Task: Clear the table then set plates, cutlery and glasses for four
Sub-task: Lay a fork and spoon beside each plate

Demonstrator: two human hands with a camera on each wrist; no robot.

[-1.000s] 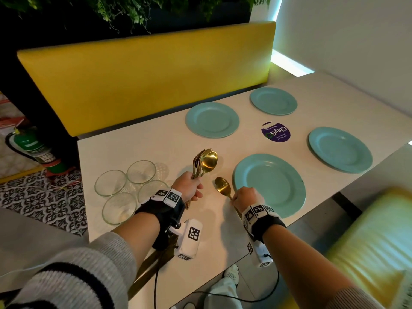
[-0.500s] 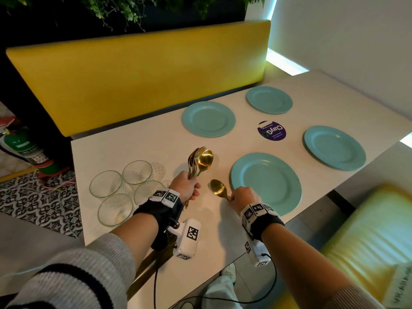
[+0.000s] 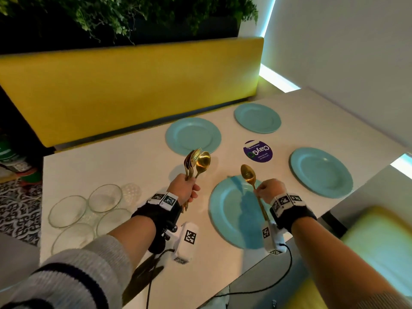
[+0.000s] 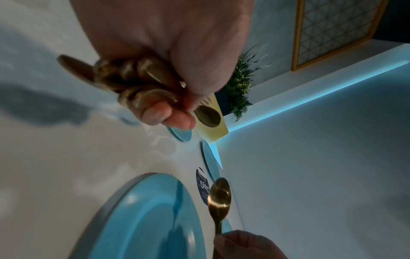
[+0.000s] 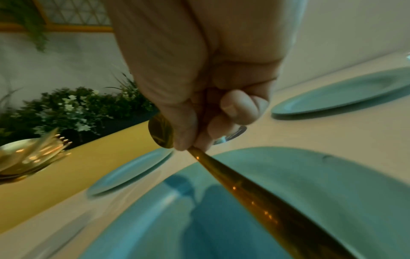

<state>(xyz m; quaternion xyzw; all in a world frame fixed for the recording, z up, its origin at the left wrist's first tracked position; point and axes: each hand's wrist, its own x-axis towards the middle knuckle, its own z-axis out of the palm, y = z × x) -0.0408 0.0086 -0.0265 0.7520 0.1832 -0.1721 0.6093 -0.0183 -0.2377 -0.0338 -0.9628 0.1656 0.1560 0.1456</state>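
A gold spoon (image 3: 248, 173) is pinched by its handle in the right hand (image 3: 270, 190), fingers curled round it, held bowl-up above the nearest plate (image 3: 225, 210). The left hand (image 3: 184, 188) grips a bundle of gold cutlery (image 3: 197, 162) upright over the table (image 3: 111, 161). Three more plates lie farther off; four glass bowls (image 3: 89, 210) sit near the table's left end.

The head view looks forward and down over the worktop (image 3: 133, 161). Each wrist view sits close behind its hand, skimming low across the surface. All three share the nearest plate (image 3: 225, 210) (image 4: 142, 219) (image 5: 310, 184).
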